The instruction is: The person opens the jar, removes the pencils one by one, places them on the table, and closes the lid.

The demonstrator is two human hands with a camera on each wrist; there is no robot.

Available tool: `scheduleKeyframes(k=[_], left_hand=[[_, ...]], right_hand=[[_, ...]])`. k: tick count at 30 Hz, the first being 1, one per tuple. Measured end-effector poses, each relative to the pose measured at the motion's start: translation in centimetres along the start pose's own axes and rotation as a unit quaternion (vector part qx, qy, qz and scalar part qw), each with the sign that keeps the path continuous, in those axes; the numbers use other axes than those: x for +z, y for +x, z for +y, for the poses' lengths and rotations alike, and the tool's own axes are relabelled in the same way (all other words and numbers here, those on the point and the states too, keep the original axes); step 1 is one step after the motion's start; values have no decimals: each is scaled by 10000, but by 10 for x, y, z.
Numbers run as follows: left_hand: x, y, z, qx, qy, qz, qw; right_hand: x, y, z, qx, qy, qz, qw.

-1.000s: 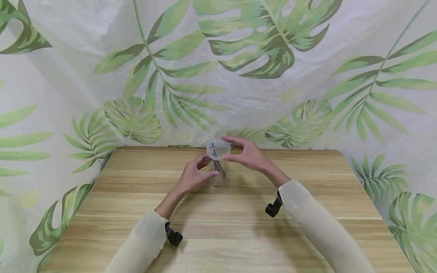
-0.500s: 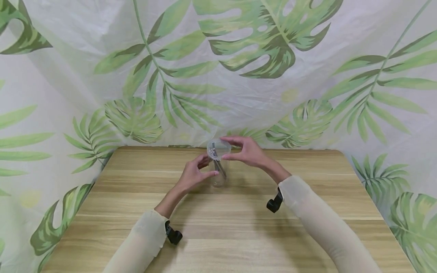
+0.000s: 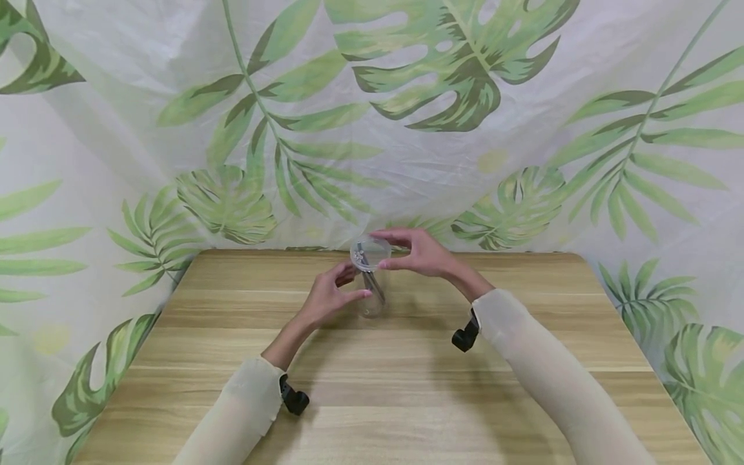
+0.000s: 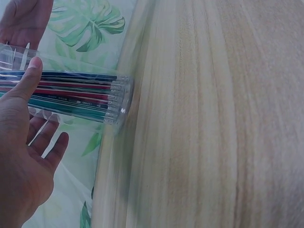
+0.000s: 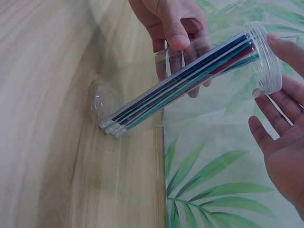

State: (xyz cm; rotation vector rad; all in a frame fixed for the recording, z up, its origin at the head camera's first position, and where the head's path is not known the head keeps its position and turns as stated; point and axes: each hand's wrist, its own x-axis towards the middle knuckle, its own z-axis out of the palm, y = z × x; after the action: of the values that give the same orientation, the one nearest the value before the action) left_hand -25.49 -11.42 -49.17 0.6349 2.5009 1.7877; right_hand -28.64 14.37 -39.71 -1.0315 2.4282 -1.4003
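Note:
A clear plastic cylinder jar (image 3: 369, 311) stands upright near the table's back edge. Its clear round lid (image 3: 372, 256) is on top. Inside, several slim rods (image 5: 185, 78) in dark blue, red and green, with clear ends, lean at a slant; they look like pens or refills. My left hand (image 3: 327, 298) grips the jar's side, thumb on the near wall and fingers behind. At the top, my right hand (image 3: 425, 254) holds the lid's ribbed rim between thumb and fingers. In the right wrist view, the lid (image 5: 267, 59) sits at the jar's mouth, by my right hand (image 5: 289, 137).
The wood-grain table (image 3: 372, 413) spreads in front of both arms. A leaf-print cloth (image 3: 325, 129) hangs right behind its back edge. Each wrist wears a small black camera, one on the left (image 3: 295, 402) and one on the right (image 3: 464, 337).
My right hand and wrist have risen slightly, its fingers turning a little round the lid. The left hand and the jar stay nearly where they were.

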Motion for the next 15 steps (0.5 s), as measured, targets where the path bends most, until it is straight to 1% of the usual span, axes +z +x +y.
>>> scheduleKeyframes(k=[4,9,12,15], left_hand=[[-1,0,-1,22,-39,-37,10000],[-2,0,-3,93,-39,-64,9999],[-3,0,-3,112,-7,-60,9999],[-2,0,-2,110,31,-72,9999]], right_hand=[[-2,4,1,-51,159,-181,9997],[-4,7,2,-36,380,-298,9988],[-4,8,1,-18,415,-313,9986],[-4,8,0,-89,309,-285,9991]])
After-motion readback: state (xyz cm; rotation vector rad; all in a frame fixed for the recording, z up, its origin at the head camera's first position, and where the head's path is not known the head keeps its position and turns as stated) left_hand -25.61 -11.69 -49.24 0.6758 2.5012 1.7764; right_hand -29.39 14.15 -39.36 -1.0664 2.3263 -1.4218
